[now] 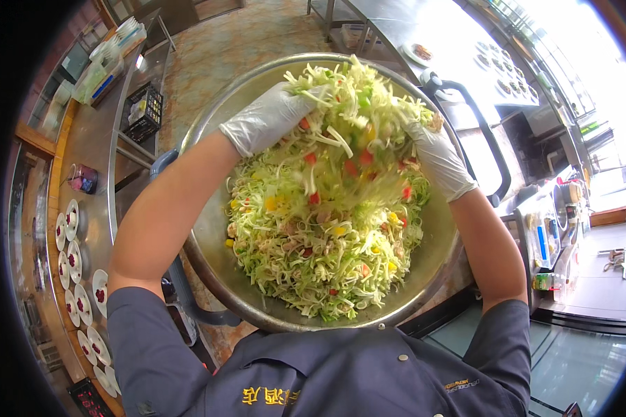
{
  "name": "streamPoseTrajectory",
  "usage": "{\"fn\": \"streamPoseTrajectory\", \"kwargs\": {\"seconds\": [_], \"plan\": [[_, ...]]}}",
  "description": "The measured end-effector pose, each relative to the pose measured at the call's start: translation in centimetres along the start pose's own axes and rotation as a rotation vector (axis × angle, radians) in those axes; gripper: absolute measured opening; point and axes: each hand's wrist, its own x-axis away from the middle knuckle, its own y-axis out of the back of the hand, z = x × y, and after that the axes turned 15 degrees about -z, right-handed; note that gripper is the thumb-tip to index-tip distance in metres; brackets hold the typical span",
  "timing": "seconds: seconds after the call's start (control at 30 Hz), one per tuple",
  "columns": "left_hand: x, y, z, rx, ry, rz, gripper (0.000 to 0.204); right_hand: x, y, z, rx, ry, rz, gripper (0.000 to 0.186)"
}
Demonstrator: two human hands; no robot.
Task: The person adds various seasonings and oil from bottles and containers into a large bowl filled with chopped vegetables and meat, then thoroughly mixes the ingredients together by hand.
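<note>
A wide metal bowl (209, 229) in front of me holds a heap of shredded salad (320, 257), pale green strips mixed with red and yellow diced bits. Both my hands wear thin whitish gloves. Between them a big clump of the same salad is lifted above the heap, and bits fall from it in a blur. My left hand (275, 115) grips the clump from the left, its fingertips buried in the strips. From the right, my right hand (438, 156) presses into it, with its fingers partly hidden by the salad.
Blue-grey curved handles (476, 132) stand on either side of the bowl. White plates with dark red food (83, 306) line the left counter. A black crate (142, 111) sits on a shelf at left. Several filled dishes stand on the steel table (410, 21) at far right.
</note>
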Motion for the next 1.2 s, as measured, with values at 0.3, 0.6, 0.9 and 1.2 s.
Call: {"fn": "streamPoseTrajectory", "kwargs": {"seconds": [0.3,0.6,0.9,1.2], "plan": [[-7.3,-1.3,17.4,0.116,0.271,0.049,0.097,-1.5,0.9,-7.1,0.018,-0.496,0.144,0.078],[-7.5,-4.8,11.3,0.415,0.136,0.463,0.064,-1.0,-2.1,-5.8,-0.023,-0.532,0.417,0.055],[-3.2,-1.7,-1.7,-0.117,-0.154,0.166,0.053,-1.9,-1.8,1.7,-0.080,-0.231,0.432,0.045],[4.4,3.6,14.6,-0.225,0.776,0.261,0.099,7.0,4.4,-3.2,0.448,-0.980,0.351,0.066]]}}
